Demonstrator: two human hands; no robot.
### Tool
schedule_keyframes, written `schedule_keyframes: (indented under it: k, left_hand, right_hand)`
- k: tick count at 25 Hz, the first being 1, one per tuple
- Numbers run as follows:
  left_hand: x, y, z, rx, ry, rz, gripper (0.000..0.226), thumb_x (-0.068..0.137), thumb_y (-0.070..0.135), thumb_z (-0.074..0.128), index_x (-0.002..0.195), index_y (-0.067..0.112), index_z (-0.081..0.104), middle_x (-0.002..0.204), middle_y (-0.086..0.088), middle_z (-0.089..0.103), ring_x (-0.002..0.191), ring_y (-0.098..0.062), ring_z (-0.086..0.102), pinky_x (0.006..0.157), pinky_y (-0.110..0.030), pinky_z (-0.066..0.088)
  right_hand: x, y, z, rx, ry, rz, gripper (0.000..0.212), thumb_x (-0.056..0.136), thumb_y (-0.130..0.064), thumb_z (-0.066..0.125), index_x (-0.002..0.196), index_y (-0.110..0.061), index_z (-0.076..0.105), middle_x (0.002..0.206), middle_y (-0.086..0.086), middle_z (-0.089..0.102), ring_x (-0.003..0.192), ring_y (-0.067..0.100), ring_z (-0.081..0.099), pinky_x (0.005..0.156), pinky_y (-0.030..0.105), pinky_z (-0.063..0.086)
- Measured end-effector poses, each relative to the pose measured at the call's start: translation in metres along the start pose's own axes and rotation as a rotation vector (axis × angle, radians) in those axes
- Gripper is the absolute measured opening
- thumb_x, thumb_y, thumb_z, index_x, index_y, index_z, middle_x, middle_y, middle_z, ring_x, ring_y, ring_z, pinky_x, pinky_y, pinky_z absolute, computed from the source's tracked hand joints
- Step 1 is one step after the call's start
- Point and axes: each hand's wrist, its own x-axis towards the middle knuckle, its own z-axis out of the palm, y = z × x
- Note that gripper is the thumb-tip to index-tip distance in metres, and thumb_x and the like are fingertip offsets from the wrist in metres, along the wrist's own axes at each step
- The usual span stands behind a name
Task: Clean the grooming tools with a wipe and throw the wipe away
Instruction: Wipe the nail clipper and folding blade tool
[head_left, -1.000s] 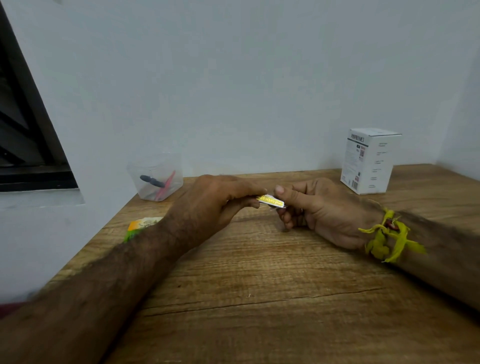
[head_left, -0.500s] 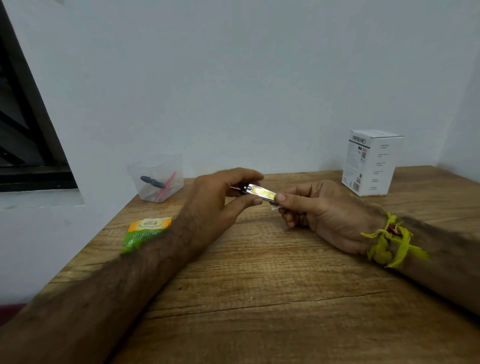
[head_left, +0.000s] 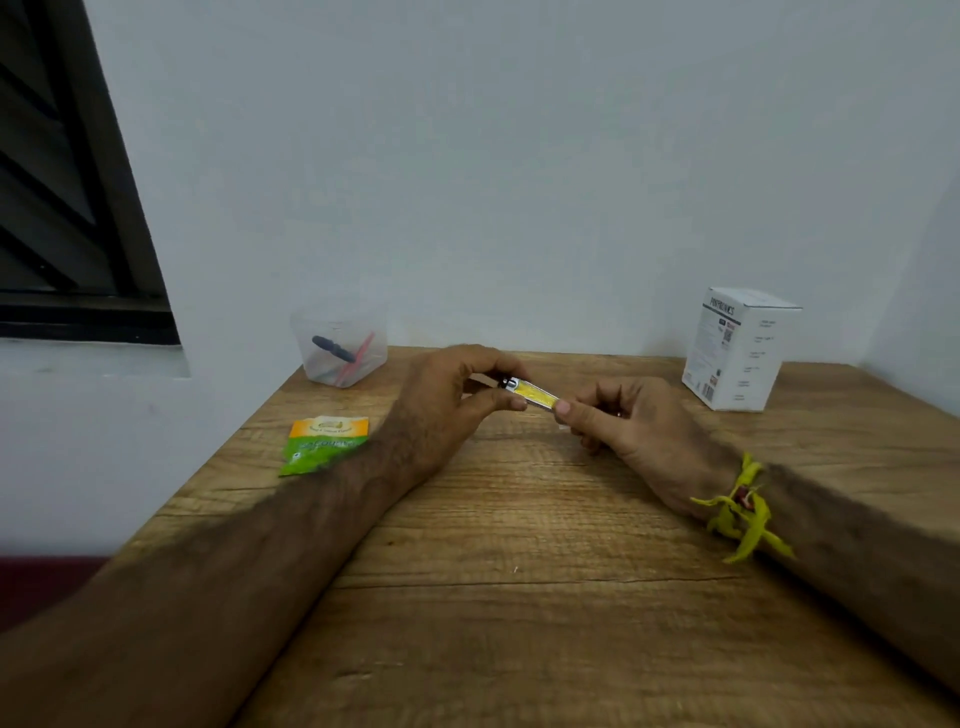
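We held the nail clipper (head_left: 531, 393) above the table (head_left: 519, 545), our left hand (head_left: 447, 400) pinching its far end and our right hand (head_left: 631, 426) its near end. The wipe packet (head_left: 323, 444) lay left of our left wrist, the clear tub (head_left: 340, 348) beyond it.

Above the tabletop (head_left: 519, 597), the left hand (head_left: 447, 405) and right hand (head_left: 639, 431) pinch opposite ends of a yellow nail clipper (head_left: 535, 393). Green sachet (head_left: 323, 444) at nine o'clock, clear tub (head_left: 338, 347) at ten, white box (head_left: 737, 351) at two.
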Motion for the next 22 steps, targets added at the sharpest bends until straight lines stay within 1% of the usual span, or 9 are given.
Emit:
schedule_keyframes:
  k: [4,6,8,10,12,14,16,19,22]
  left_hand:
    - [-0.001,-0.006,-0.004,0.075,-0.057,0.003,0.021,0.082,0.018,0.081,0.102,0.024,0.077,0.091,0.015,0.074,0.091,0.001,0.067,0.082,-0.018,0.053]
    - [0.0,-0.007,-0.002,0.075,-0.091,-0.025,0.02,0.082,0.019,0.081,0.101,0.024,0.076,0.089,0.015,0.073,0.088,0.001,0.066,0.079,-0.014,0.051]
    - [-0.001,-0.002,-0.001,-0.102,-0.049,-0.16,0.023,0.082,0.016,0.081,0.104,0.013,0.076,0.089,0.002,0.076,0.08,-0.007,0.069,0.078,-0.022,0.055]
    - [-0.001,0.005,0.0,-0.382,0.048,-0.34,0.026,0.083,0.009,0.08,0.107,0.002,0.072,0.088,-0.015,0.075,0.076,-0.016,0.068,0.074,-0.027,0.059]
    - [-0.003,0.013,0.006,-0.581,0.114,-0.464,0.026,0.083,0.004,0.079,0.106,-0.005,0.07,0.088,-0.021,0.073,0.077,-0.02,0.069,0.071,-0.024,0.06]
    - [-0.006,0.019,0.011,-0.675,0.14,-0.541,0.029,0.083,0.001,0.079,0.107,-0.01,0.068,0.089,-0.02,0.073,0.077,-0.02,0.07,0.07,-0.023,0.061]
    - [-0.003,0.023,0.009,-0.693,0.188,-0.59,0.03,0.083,0.0,0.079,0.108,-0.011,0.066,0.09,-0.018,0.073,0.076,-0.018,0.071,0.07,-0.023,0.061]
    - [0.004,0.022,-0.003,-0.652,0.328,-0.586,0.027,0.085,0.0,0.076,0.109,-0.005,0.066,0.085,-0.013,0.072,0.075,-0.018,0.071,0.072,-0.027,0.062]
    - [0.011,0.012,-0.018,-0.439,0.37,-0.532,0.023,0.09,0.0,0.068,0.113,-0.001,0.067,0.086,-0.017,0.071,0.083,-0.03,0.074,0.075,-0.043,0.064]
  right_hand:
    - [0.003,0.003,0.0,0.023,0.021,0.04,0.013,0.087,-0.016,0.074,0.078,-0.007,0.074,0.064,-0.002,0.065,0.057,0.006,0.055,0.054,0.019,0.047]
    - [0.003,0.004,-0.002,0.038,0.035,0.063,0.011,0.087,-0.015,0.074,0.079,-0.008,0.075,0.065,-0.001,0.065,0.058,0.007,0.055,0.056,0.019,0.047]
    - [0.003,0.001,-0.002,0.067,0.07,0.086,0.012,0.085,-0.016,0.075,0.08,-0.005,0.074,0.067,0.005,0.064,0.058,0.008,0.054,0.057,0.02,0.046]
    - [0.003,-0.002,0.001,0.103,0.127,0.104,0.018,0.084,-0.017,0.075,0.084,0.001,0.073,0.071,0.012,0.062,0.059,0.011,0.053,0.059,0.023,0.045]
    - [0.003,-0.004,0.008,0.118,0.148,0.099,0.018,0.086,-0.014,0.074,0.085,0.003,0.072,0.072,0.011,0.062,0.061,0.013,0.053,0.06,0.025,0.046]
    - [0.005,-0.007,0.017,0.1,0.136,0.071,0.013,0.087,-0.013,0.073,0.085,0.0,0.073,0.069,0.004,0.065,0.06,0.01,0.055,0.06,0.024,0.048]
    - [0.009,-0.011,0.026,0.099,0.127,0.06,0.011,0.087,-0.015,0.073,0.084,-0.005,0.075,0.067,-0.002,0.066,0.06,0.007,0.056,0.059,0.022,0.049]
    - [0.029,-0.02,0.042,0.133,0.147,0.075,0.014,0.088,-0.024,0.073,0.084,-0.011,0.077,0.071,0.0,0.071,0.063,0.009,0.06,0.063,0.023,0.053]
    - [0.056,-0.028,0.066,0.102,0.177,0.061,0.011,0.091,-0.019,0.072,0.082,-0.014,0.076,0.073,0.002,0.073,0.064,0.011,0.063,0.068,0.028,0.055]
